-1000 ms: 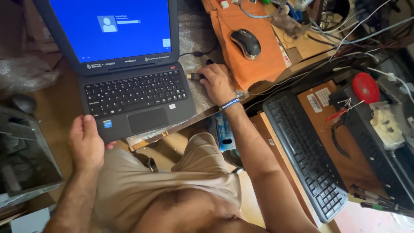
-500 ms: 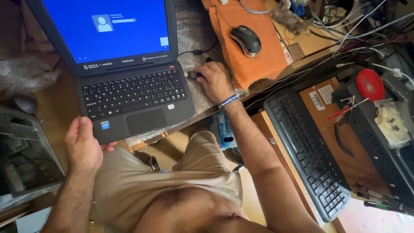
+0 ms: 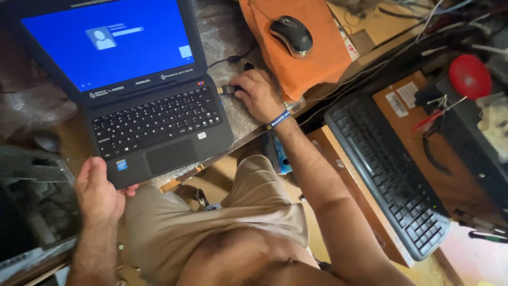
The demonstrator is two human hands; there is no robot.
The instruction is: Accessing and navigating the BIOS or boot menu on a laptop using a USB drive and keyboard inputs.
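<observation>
A black laptop (image 3: 159, 124) stands open on the workbench, its screen lit blue with a login picture. My left hand (image 3: 98, 190) grips the laptop's front left corner at the bench edge. At the laptop's right side, my right hand (image 3: 257, 95) pinches a small plug (image 3: 226, 90) on a dark cable, close to the laptop's edge. A blue wristband circles my right wrist.
A black mouse (image 3: 291, 34) lies on an orange cloth (image 3: 312, 58) behind my right hand. A black keyboard (image 3: 389, 169) rests on a lower shelf at right, beside a cardboard box, a red round part (image 3: 469, 76) and tangled cables. Dark equipment (image 3: 32, 212) sits at left.
The view has shifted slightly. Both hands stay where they were: the left on the laptop's corner, the right at the plug by its side.
</observation>
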